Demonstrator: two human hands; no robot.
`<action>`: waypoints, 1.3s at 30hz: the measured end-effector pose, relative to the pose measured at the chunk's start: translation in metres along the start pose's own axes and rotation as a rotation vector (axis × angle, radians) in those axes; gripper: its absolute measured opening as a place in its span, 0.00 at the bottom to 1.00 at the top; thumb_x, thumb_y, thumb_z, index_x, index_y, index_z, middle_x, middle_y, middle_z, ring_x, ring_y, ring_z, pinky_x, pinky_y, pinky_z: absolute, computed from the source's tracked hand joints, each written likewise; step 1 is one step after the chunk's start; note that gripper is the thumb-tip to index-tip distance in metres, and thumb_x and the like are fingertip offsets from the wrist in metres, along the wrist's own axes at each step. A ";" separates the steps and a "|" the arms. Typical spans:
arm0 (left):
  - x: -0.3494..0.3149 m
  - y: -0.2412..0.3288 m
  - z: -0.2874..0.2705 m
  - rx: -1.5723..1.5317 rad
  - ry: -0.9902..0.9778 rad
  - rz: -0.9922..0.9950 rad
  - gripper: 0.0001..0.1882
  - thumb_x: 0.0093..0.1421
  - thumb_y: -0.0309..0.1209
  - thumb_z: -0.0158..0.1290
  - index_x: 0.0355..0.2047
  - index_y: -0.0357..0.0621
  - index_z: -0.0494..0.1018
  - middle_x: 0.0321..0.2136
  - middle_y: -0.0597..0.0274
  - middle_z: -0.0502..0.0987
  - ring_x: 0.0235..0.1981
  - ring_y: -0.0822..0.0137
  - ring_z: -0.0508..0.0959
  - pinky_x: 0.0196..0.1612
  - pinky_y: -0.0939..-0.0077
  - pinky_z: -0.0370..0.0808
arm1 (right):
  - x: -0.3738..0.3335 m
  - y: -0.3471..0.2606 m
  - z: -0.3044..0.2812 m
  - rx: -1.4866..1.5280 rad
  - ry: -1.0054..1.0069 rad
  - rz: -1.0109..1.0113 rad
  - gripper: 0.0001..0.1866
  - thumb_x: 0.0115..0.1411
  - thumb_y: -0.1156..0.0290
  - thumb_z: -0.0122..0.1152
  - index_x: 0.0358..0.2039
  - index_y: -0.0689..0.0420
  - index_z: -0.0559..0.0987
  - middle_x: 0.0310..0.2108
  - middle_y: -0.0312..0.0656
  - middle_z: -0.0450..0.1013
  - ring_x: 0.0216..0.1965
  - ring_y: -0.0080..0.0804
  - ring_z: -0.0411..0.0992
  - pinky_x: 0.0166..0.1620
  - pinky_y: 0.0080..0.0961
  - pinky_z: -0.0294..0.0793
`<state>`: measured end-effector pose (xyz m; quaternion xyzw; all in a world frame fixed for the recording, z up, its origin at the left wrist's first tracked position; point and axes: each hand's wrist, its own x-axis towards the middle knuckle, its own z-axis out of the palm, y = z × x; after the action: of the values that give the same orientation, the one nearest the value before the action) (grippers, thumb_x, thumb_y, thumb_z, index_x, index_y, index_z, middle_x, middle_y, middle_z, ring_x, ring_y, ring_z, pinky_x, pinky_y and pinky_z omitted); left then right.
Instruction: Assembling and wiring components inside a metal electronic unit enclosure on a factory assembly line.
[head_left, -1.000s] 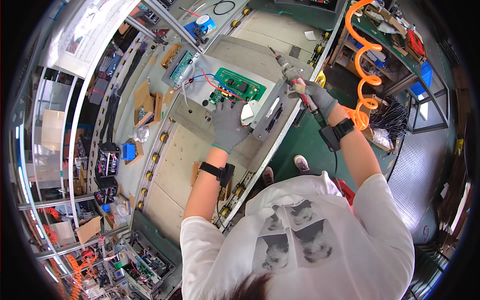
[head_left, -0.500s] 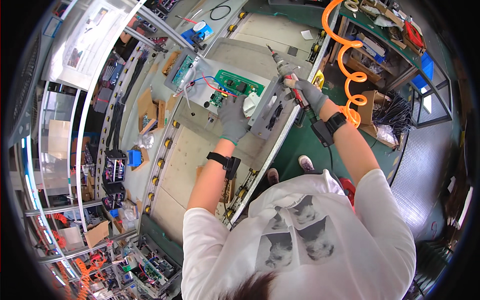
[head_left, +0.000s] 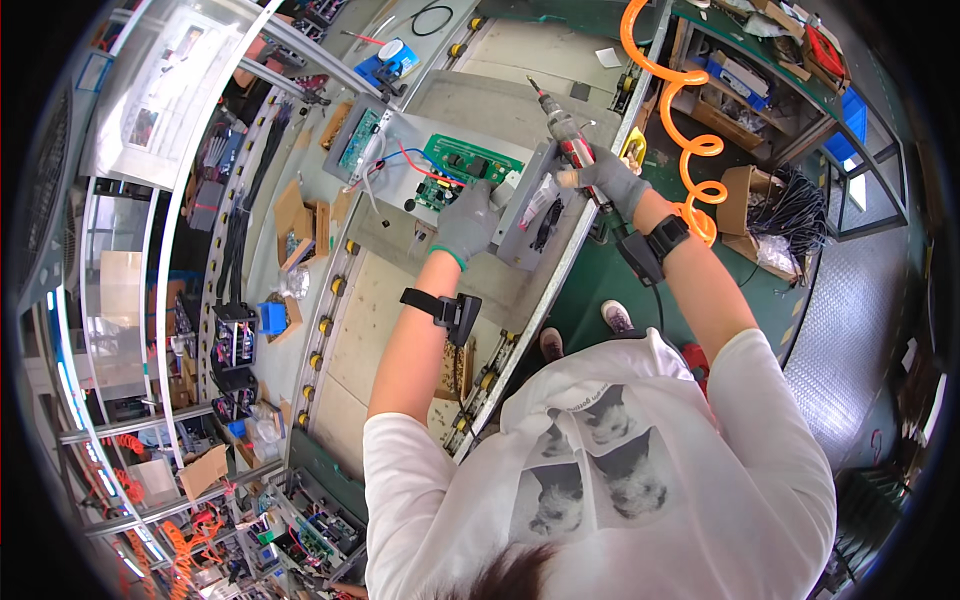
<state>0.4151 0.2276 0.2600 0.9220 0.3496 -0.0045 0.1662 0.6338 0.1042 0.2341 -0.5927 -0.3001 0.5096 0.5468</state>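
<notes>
My left hand, in a grey glove, is at the lower edge of a green circuit board. Its fingers are bent onto that edge, and the fingertips are partly hidden. The board lies over a grey metal chassis on the line, and red and blue wires run from its left side. A white part shows beside my left fingers. My gloved right hand is closed around a power screwdriver, held above the chassis's right side with its bit pointing up and away to the left.
An orange coiled hose hangs at the right. Beyond it stand a green-topped workbench and a carton of black cables. Cartons and a blue bin sit left of the roller line.
My left hand has shifted slightly at the board's edge and covers more of the white part. The right hand still holds the screwdriver, nearly in the same place. The whole view has shifted slightly.
</notes>
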 end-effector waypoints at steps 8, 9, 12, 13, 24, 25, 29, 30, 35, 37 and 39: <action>-0.016 0.010 -0.039 -0.860 -0.263 -0.169 0.40 0.48 0.50 0.58 0.54 0.32 0.64 0.45 0.46 0.74 0.43 0.59 0.76 0.48 0.71 0.70 | -0.016 -0.013 0.010 -0.371 0.145 -0.013 0.32 0.34 0.61 0.76 0.39 0.62 0.73 0.33 0.41 0.73 0.34 0.29 0.71 0.40 0.26 0.71; -0.018 0.011 -0.038 -0.652 -0.209 -0.044 0.43 0.45 0.50 0.59 0.55 0.32 0.62 0.45 0.45 0.73 0.45 0.57 0.75 0.49 0.71 0.69 | -0.016 -0.012 0.014 -0.368 0.146 -0.016 0.32 0.34 0.61 0.76 0.39 0.62 0.73 0.33 0.41 0.73 0.34 0.29 0.71 0.40 0.26 0.71; -0.033 0.021 -0.039 -0.242 -0.151 0.089 0.50 0.40 0.49 0.63 0.58 0.33 0.57 0.46 0.46 0.71 0.47 0.54 0.73 0.51 0.69 0.68 | -0.015 -0.007 0.018 -0.388 0.256 -0.060 0.32 0.35 0.58 0.75 0.39 0.61 0.74 0.34 0.43 0.74 0.36 0.34 0.72 0.43 0.27 0.70; -0.036 0.027 -0.040 -0.045 -0.144 0.101 0.53 0.37 0.49 0.64 0.60 0.35 0.55 0.46 0.48 0.70 0.47 0.54 0.72 0.51 0.67 0.68 | -0.014 -0.005 0.015 -0.409 0.257 -0.032 0.32 0.35 0.56 0.75 0.39 0.61 0.74 0.34 0.44 0.74 0.36 0.36 0.73 0.43 0.28 0.70; -0.044 0.018 -0.013 -0.123 0.018 0.040 0.58 0.37 0.42 0.63 0.63 0.34 0.43 0.53 0.39 0.64 0.53 0.49 0.68 0.54 0.62 0.66 | -0.009 -0.001 0.012 -0.578 0.274 0.041 0.36 0.34 0.45 0.73 0.35 0.63 0.75 0.33 0.51 0.74 0.37 0.45 0.74 0.41 0.33 0.70; -0.043 0.020 -0.011 -0.125 0.018 0.044 0.58 0.37 0.42 0.63 0.63 0.34 0.43 0.53 0.39 0.64 0.53 0.49 0.68 0.54 0.62 0.66 | -0.008 0.001 0.012 -0.578 0.305 0.045 0.37 0.34 0.44 0.73 0.34 0.64 0.75 0.33 0.52 0.74 0.38 0.45 0.74 0.42 0.33 0.70; -0.041 0.018 -0.002 -0.200 0.079 0.019 0.57 0.37 0.43 0.64 0.63 0.34 0.46 0.53 0.39 0.64 0.54 0.48 0.67 0.54 0.63 0.66 | -0.011 0.011 0.009 -0.554 0.320 0.016 0.37 0.32 0.46 0.75 0.36 0.63 0.74 0.33 0.50 0.74 0.37 0.43 0.74 0.42 0.33 0.70; -0.040 0.017 0.000 -0.196 0.118 0.041 0.57 0.37 0.43 0.64 0.63 0.34 0.46 0.53 0.39 0.64 0.54 0.49 0.67 0.54 0.64 0.66 | -0.011 0.013 0.010 -0.553 0.319 0.015 0.37 0.32 0.46 0.75 0.36 0.63 0.74 0.33 0.50 0.74 0.37 0.43 0.74 0.42 0.33 0.70; -0.042 0.017 0.000 -0.197 0.108 0.034 0.57 0.37 0.43 0.64 0.63 0.33 0.47 0.53 0.40 0.65 0.53 0.50 0.68 0.53 0.64 0.67 | -0.022 0.003 0.020 -0.554 0.393 -0.073 0.39 0.32 0.44 0.74 0.36 0.62 0.74 0.34 0.52 0.74 0.38 0.46 0.73 0.43 0.35 0.70; -0.042 0.021 -0.001 -0.232 0.090 0.019 0.56 0.37 0.43 0.64 0.62 0.33 0.48 0.53 0.40 0.65 0.53 0.51 0.69 0.53 0.63 0.67 | -0.023 0.006 0.022 -0.579 0.444 -0.096 0.39 0.33 0.43 0.73 0.36 0.62 0.74 0.34 0.53 0.74 0.38 0.48 0.73 0.42 0.36 0.70; -0.042 0.024 -0.001 -0.185 0.122 -0.005 0.51 0.38 0.40 0.64 0.60 0.33 0.54 0.51 0.42 0.68 0.51 0.52 0.71 0.52 0.64 0.68 | -0.023 0.009 0.023 -0.605 0.493 -0.117 0.38 0.33 0.42 0.73 0.36 0.63 0.74 0.34 0.53 0.74 0.38 0.49 0.73 0.42 0.36 0.70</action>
<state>0.3990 0.1840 0.2737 0.9005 0.3602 0.0835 0.2288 0.6036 0.0888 0.2341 -0.8135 -0.3298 0.2085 0.4312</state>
